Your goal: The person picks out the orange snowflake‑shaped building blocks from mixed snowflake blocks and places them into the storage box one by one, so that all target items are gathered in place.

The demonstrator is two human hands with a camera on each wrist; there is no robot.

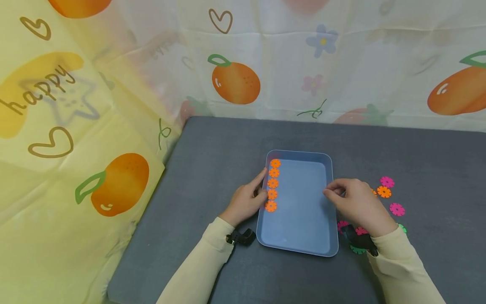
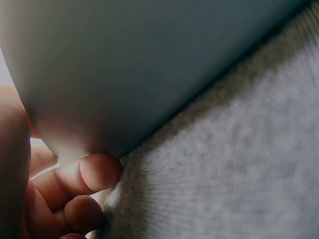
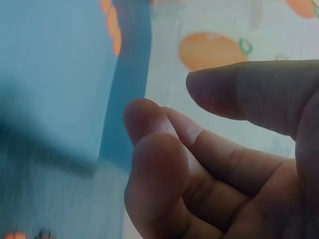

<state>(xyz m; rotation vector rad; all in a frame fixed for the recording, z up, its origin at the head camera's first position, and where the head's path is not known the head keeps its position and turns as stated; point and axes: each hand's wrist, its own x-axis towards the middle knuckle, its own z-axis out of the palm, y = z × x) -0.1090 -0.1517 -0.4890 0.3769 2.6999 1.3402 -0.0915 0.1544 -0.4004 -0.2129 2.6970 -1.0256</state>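
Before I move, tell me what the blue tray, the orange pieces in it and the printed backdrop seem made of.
Blue tray: probably smooth, satin plastic, from its rounded corners and even color.
Orange pieces: likely plastic, from uniform bright color and notched edges; finish unclear.
Printed backdrop: thin, matte-looking sheet, fabric or plastic, by its creases.

Your left fingers (image 1: 258,179) held a blue rectangular tray (image 1: 301,211), its left side lined with five orange notched discs (image 1: 272,183).

The table (image 1: 182,211) carries a tray (image 1: 298,215) at the left fingers (image 1: 259,179) and beneath the right fingertips (image 1: 329,194); discs (image 1: 397,209) lie right of those fingertips, some partly hidden, number unclear.
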